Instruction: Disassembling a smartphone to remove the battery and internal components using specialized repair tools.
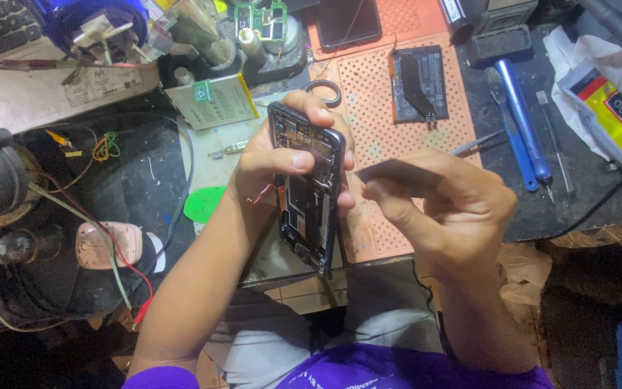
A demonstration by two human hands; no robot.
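With your left hand (282,162) gripping the opened phone (309,189) steady, keep the thin card (391,173) pinched in your right hand (440,205) flat against its edge.

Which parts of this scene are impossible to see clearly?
Head view:
- Opened phone: its upper left side is covered by the left hand.
- Thin grey card: its rear end is hidden in the right hand.
- Yellow tube: cut off by the right edge.
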